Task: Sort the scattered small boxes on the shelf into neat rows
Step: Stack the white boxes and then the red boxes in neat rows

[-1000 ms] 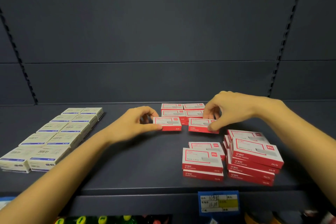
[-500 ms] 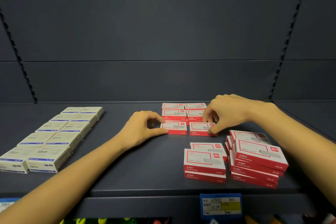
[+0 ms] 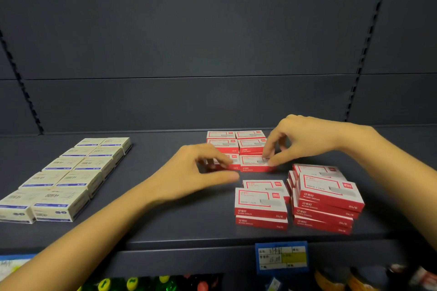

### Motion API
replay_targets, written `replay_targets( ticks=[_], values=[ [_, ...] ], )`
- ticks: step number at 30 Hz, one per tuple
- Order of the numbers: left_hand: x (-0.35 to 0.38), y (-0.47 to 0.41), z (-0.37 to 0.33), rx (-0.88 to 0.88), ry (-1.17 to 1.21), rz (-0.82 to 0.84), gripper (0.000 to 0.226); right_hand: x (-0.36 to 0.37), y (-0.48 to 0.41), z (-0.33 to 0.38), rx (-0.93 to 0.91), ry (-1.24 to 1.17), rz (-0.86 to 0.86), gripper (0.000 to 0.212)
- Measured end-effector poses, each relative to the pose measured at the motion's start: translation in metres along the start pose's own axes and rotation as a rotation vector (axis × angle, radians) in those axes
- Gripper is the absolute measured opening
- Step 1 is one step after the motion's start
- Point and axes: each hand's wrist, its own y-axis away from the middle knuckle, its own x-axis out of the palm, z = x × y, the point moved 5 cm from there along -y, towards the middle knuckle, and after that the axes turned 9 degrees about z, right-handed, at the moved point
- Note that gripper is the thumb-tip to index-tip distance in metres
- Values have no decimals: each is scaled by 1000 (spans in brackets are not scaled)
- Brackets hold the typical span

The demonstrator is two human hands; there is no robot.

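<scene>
2 red boxes (image 3: 253, 163) — now against rows (image 3: 236, 142)

Dark shelf (image 3: 189, 220), cream boxes (image 3: 71, 172) in two rows at left, red boxes (image 3: 250, 146) rowed mid-back, untidy red stacks (image 3: 326, 198) front right.

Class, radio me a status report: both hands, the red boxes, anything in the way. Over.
Left hand over front-left red box, grip unclear. Right hand pinching front-right red box, third row. Loose red stacks nearby, not blocking.
</scene>
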Motion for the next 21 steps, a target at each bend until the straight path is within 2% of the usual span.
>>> replay_targets(
  ticks=[4,11,14,21],
  values=[
    [20,7,-17,0,-60,200,46,5,15,11,-66,-75,171,25],
    [22,8,-20,46,-30,239,37,14,16,22,-37,-52,303,32],
    [8,12,-16,48,-11,176,37,15,15,24,-10,-52,340,33],
    [-34,11,10,-38,-23,-105,32,19,1,30,53,4,393,35]
  ],
)
